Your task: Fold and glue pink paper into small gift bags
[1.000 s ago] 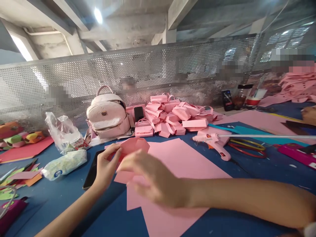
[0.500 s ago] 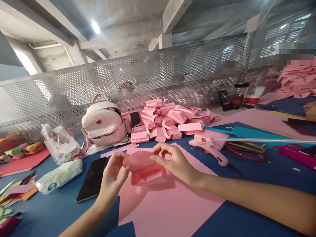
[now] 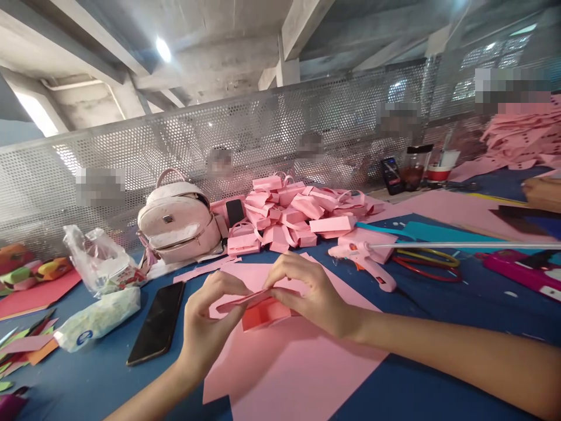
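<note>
Between my two hands is a small pink paper box with its flap tilted nearly edge-on above the open front. My left hand pinches the flap's left edge between thumb and fingers. On the other side, my right hand grips the flap near its right end, thumb below and fingers on top. Beneath them lies a large pink paper sheet on the blue table. A pink glue gun rests to the right of my right hand. Behind is a heap of folded pink paper boxes, some with strap handles.
Left of my hands lie a black phone and a tissue pack. A pale pink backpack stands behind, beside a plastic bag. Blue paper and a magenta device are at right. Another person's hand shows at the right edge.
The box's flap has tipped from facing me to nearly edge-on, and my fingers have drawn in along it. The whole view has shifted slightly.
</note>
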`<action>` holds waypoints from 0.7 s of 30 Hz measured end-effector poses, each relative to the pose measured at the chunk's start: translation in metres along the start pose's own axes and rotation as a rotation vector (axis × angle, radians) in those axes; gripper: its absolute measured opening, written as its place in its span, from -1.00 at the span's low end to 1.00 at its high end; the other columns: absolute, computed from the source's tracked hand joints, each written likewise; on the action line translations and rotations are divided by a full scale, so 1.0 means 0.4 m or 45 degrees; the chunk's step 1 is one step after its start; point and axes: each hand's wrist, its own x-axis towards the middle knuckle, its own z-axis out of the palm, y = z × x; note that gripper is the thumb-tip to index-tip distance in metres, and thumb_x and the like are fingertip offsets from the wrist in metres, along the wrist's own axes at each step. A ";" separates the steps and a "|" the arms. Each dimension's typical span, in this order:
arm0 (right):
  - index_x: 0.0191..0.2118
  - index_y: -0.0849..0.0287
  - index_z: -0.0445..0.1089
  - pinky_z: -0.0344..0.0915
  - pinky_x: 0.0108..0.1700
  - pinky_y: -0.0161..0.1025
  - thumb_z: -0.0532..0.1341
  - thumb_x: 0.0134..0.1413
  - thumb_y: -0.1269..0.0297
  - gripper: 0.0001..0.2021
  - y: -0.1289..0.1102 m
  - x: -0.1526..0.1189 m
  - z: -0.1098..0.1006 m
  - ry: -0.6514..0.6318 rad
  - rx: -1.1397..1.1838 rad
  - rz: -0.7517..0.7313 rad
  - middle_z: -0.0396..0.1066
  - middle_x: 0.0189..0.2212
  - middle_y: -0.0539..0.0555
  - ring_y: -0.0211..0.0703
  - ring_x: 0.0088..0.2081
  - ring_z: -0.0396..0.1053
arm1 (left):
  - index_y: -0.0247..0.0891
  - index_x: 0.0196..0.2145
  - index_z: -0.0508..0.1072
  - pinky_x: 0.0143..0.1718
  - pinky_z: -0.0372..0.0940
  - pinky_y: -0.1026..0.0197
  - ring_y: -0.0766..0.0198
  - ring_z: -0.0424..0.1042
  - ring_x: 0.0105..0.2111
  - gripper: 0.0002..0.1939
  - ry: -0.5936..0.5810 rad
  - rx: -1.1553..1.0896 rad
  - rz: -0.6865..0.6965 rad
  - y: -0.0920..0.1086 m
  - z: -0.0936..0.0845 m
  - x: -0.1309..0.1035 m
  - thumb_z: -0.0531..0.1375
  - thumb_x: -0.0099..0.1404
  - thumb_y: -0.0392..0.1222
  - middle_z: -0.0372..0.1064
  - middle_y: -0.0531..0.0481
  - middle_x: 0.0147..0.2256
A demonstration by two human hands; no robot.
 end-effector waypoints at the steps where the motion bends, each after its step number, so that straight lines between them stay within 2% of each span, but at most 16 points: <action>1: -0.32 0.11 0.50 0.29 -0.22 -0.20 0.29 0.24 0.33 -0.92 -0.003 -0.001 0.002 0.000 0.008 -0.016 0.51 -0.38 0.03 -0.13 -0.31 0.40 | -0.17 -0.38 0.52 -0.31 0.30 0.22 0.23 0.44 -0.37 -0.87 0.000 -0.005 0.023 0.000 -0.001 -0.004 0.29 0.26 -0.39 0.46 0.05 -0.42; 4: -0.30 0.11 0.51 0.29 -0.23 -0.19 0.31 0.25 0.24 -0.89 -0.014 -0.002 0.009 0.006 0.027 -0.068 0.52 -0.39 0.03 -0.14 -0.33 0.39 | -0.18 -0.40 0.51 -0.34 0.29 0.22 0.25 0.43 -0.38 -0.84 -0.011 0.014 0.101 0.001 -0.007 -0.011 0.29 0.26 -0.43 0.45 0.05 -0.42; 8: -0.29 0.13 0.52 0.27 -0.25 -0.19 0.31 0.25 0.26 -0.90 -0.019 -0.005 0.014 0.025 0.037 -0.120 0.52 -0.40 0.03 -0.16 -0.35 0.38 | -0.20 -0.40 0.49 -0.31 0.28 0.19 0.25 0.44 -0.36 -0.81 -0.028 0.043 0.183 0.004 -0.013 -0.012 0.27 0.24 -0.48 0.46 0.04 -0.40; 14: -0.29 0.12 0.51 0.27 -0.21 -0.19 0.35 0.20 0.37 -0.97 -0.010 -0.008 0.016 0.018 0.032 -0.106 0.51 -0.39 0.00 -0.17 -0.32 0.39 | -0.19 -0.38 0.48 -0.30 0.24 0.19 0.27 0.42 -0.36 -0.80 -0.027 0.050 0.198 0.007 -0.011 -0.014 0.27 0.24 -0.49 0.45 0.07 -0.39; 21: -0.31 0.13 0.51 0.28 -0.22 -0.21 0.34 0.20 0.37 -0.95 -0.012 -0.012 0.015 0.015 0.046 -0.077 0.49 -0.39 -0.01 -0.20 -0.31 0.38 | -0.20 -0.39 0.47 -0.27 0.23 0.18 0.29 0.41 -0.36 -0.80 -0.037 0.034 0.175 0.004 -0.011 -0.017 0.27 0.25 -0.48 0.45 0.09 -0.39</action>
